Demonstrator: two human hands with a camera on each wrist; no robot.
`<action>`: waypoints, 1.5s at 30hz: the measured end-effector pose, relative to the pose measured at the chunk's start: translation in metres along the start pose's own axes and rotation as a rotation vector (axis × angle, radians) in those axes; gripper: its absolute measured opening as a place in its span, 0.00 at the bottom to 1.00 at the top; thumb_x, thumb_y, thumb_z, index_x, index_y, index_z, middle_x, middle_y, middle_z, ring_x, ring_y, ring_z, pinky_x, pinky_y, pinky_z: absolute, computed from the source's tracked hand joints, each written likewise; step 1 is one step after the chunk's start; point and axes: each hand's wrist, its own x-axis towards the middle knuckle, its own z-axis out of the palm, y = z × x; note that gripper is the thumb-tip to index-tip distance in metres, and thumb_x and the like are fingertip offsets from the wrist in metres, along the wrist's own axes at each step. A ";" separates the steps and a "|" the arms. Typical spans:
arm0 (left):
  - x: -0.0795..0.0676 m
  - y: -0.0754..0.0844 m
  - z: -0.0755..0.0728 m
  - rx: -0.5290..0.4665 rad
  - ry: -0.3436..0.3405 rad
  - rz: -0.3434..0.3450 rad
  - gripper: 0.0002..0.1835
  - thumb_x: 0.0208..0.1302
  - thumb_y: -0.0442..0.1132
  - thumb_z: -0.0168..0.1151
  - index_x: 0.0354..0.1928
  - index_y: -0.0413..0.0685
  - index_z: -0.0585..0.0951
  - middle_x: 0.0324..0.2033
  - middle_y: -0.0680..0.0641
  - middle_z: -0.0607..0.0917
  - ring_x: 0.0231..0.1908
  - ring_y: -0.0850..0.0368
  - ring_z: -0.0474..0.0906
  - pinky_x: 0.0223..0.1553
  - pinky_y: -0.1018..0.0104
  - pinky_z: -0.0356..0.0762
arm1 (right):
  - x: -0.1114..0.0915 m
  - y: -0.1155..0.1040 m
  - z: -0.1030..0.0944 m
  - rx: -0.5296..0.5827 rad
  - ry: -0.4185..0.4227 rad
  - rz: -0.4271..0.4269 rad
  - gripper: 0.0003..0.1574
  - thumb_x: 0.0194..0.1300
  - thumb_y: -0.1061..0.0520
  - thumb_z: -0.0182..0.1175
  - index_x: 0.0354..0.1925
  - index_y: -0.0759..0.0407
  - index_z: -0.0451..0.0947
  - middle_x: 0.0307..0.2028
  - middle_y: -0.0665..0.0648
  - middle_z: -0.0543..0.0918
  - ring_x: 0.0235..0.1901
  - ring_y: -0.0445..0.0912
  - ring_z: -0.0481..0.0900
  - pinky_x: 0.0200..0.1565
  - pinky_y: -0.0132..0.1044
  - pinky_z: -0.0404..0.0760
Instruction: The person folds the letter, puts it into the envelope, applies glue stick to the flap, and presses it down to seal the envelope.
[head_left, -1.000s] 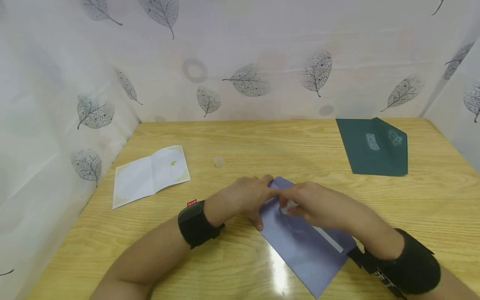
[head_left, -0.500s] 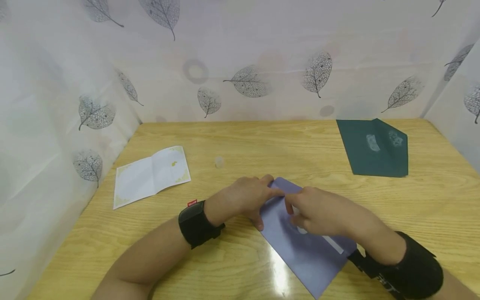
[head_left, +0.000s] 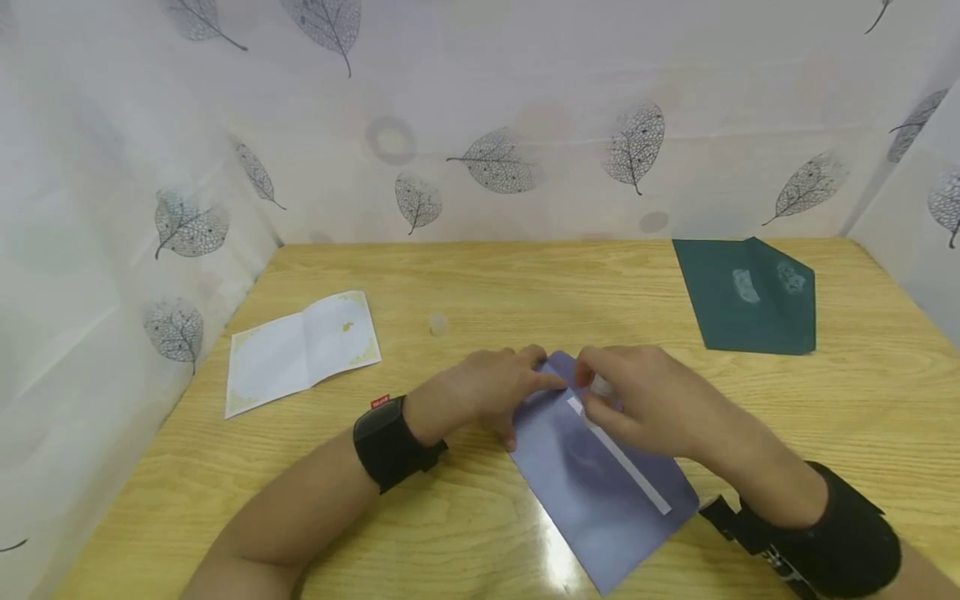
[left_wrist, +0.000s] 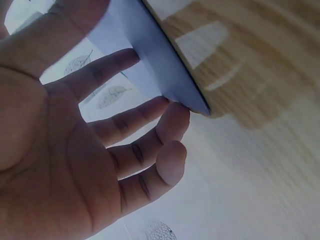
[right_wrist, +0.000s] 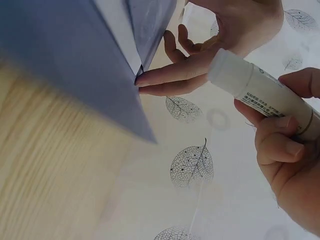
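Observation:
A purple envelope lies slantwise on the table, with a white strip running along its flap side. My left hand presses its upper left end, fingers spread and fairly straight; in the left wrist view, fingertips touch the paper. Above the flap side, my right hand grips a white glue stick with printed lettering. The right wrist view shows the stick's pale end apart from the paper, pointing toward the left hand. From the head, most of the stick is hidden by the fingers.
A creased white card with gold corners lies at the left. Behind the hands sits a small translucent round piece. At the back right is a dark green envelope. Leaf-patterned curtains border the table.
My right hand has moved off the envelope's middle toward its upper right edge with the glue stick, uncovering more of the white strip. The envelope has shifted slightly left; my left hand remains on it.

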 end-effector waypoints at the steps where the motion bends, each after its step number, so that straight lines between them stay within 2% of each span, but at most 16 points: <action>1: 0.000 -0.001 0.000 0.004 -0.003 -0.004 0.56 0.27 0.57 0.78 0.65 0.75 0.61 0.62 0.49 0.62 0.48 0.52 0.70 0.32 0.61 0.77 | 0.000 0.000 0.001 0.000 0.021 0.001 0.07 0.55 0.58 0.58 0.33 0.48 0.70 0.23 0.39 0.72 0.17 0.32 0.64 0.20 0.28 0.70; 5: 0.000 -0.008 -0.001 0.039 0.002 -0.046 0.57 0.26 0.54 0.79 0.66 0.71 0.61 0.61 0.48 0.63 0.50 0.49 0.68 0.34 0.58 0.77 | 0.001 -0.001 0.002 0.013 0.048 0.005 0.08 0.57 0.55 0.61 0.32 0.48 0.69 0.24 0.41 0.74 0.19 0.31 0.67 0.20 0.27 0.71; 9: -0.001 -0.017 -0.003 0.065 0.059 -0.136 0.55 0.24 0.52 0.80 0.64 0.65 0.65 0.55 0.46 0.69 0.47 0.48 0.69 0.35 0.56 0.77 | 0.002 0.000 0.003 0.061 -0.002 -0.030 0.13 0.54 0.55 0.65 0.32 0.48 0.68 0.27 0.41 0.77 0.23 0.32 0.71 0.22 0.27 0.73; 13: -0.001 -0.024 -0.002 0.106 0.117 -0.227 0.48 0.27 0.49 0.77 0.60 0.60 0.69 0.50 0.46 0.72 0.43 0.48 0.70 0.33 0.56 0.75 | 0.002 0.000 0.004 0.079 -0.041 -0.083 0.16 0.53 0.57 0.66 0.34 0.47 0.66 0.29 0.40 0.75 0.26 0.34 0.70 0.25 0.29 0.74; 16: 0.000 -0.030 -0.002 0.160 0.141 -0.281 0.42 0.33 0.47 0.74 0.58 0.59 0.70 0.48 0.45 0.73 0.42 0.48 0.70 0.32 0.56 0.74 | 0.003 0.000 0.004 0.065 -0.030 -0.101 0.17 0.54 0.59 0.65 0.39 0.48 0.68 0.32 0.40 0.75 0.30 0.34 0.71 0.30 0.31 0.76; 19: 0.001 -0.034 -0.001 0.197 0.154 -0.328 0.32 0.44 0.43 0.68 0.56 0.57 0.71 0.46 0.46 0.74 0.41 0.48 0.70 0.32 0.57 0.73 | 0.003 0.000 0.004 0.066 -0.008 -0.097 0.22 0.55 0.62 0.63 0.46 0.51 0.68 0.39 0.44 0.77 0.35 0.35 0.72 0.34 0.34 0.77; 23: 0.001 -0.037 -0.001 0.200 0.172 -0.342 0.23 0.54 0.38 0.60 0.54 0.57 0.73 0.45 0.46 0.75 0.41 0.49 0.70 0.33 0.58 0.73 | 0.004 0.002 0.003 0.066 0.042 -0.075 0.29 0.56 0.64 0.61 0.56 0.55 0.66 0.46 0.48 0.75 0.40 0.38 0.73 0.37 0.35 0.77; 27: -0.001 -0.035 -0.007 0.149 0.253 -0.281 0.20 0.58 0.39 0.57 0.54 0.57 0.74 0.45 0.48 0.76 0.41 0.50 0.71 0.32 0.57 0.75 | 0.005 0.003 0.002 0.068 0.121 -0.041 0.37 0.57 0.64 0.61 0.63 0.55 0.62 0.49 0.51 0.71 0.39 0.39 0.69 0.35 0.35 0.76; 30: -0.004 -0.030 -0.012 0.106 0.337 -0.214 0.17 0.59 0.42 0.57 0.51 0.56 0.76 0.43 0.49 0.78 0.38 0.51 0.72 0.31 0.57 0.75 | 0.006 0.003 0.001 0.124 0.196 0.002 0.35 0.57 0.64 0.61 0.63 0.55 0.63 0.48 0.52 0.69 0.39 0.39 0.68 0.36 0.34 0.76; 33: -0.006 -0.022 -0.017 0.070 0.458 -0.139 0.12 0.58 0.41 0.56 0.45 0.54 0.78 0.37 0.51 0.79 0.33 0.53 0.73 0.29 0.59 0.74 | 0.007 0.002 0.002 0.249 0.278 0.070 0.29 0.55 0.62 0.63 0.56 0.58 0.68 0.45 0.52 0.70 0.39 0.40 0.71 0.38 0.31 0.78; 36: -0.007 -0.012 -0.021 0.003 0.639 -0.035 0.09 0.54 0.38 0.55 0.37 0.51 0.80 0.30 0.54 0.80 0.28 0.57 0.73 0.26 0.64 0.72 | 0.009 0.000 0.002 0.422 0.346 0.162 0.26 0.53 0.62 0.66 0.50 0.60 0.69 0.42 0.53 0.71 0.40 0.42 0.75 0.37 0.33 0.80; 39: -0.010 0.001 -0.023 -0.082 0.803 0.079 0.06 0.48 0.37 0.54 0.29 0.51 0.78 0.23 0.57 0.78 0.21 0.63 0.69 0.20 0.69 0.68 | 0.010 -0.002 0.002 0.594 0.390 0.263 0.27 0.51 0.63 0.67 0.48 0.63 0.67 0.40 0.56 0.73 0.39 0.45 0.78 0.35 0.35 0.81; 42: -0.013 0.014 -0.024 -0.134 0.893 0.154 0.04 0.44 0.42 0.53 0.24 0.52 0.74 0.18 0.58 0.71 0.17 0.66 0.63 0.15 0.72 0.61 | 0.010 -0.004 0.001 0.727 0.410 0.341 0.27 0.50 0.64 0.67 0.46 0.66 0.64 0.39 0.61 0.73 0.39 0.48 0.79 0.35 0.37 0.81; 45: -0.015 0.022 -0.023 -0.134 0.948 0.177 0.09 0.47 0.49 0.54 0.24 0.52 0.72 0.17 0.59 0.68 0.16 0.67 0.61 0.13 0.74 0.58 | 0.010 -0.004 0.000 0.721 0.421 0.393 0.27 0.51 0.62 0.67 0.45 0.66 0.64 0.36 0.62 0.74 0.34 0.48 0.78 0.35 0.33 0.80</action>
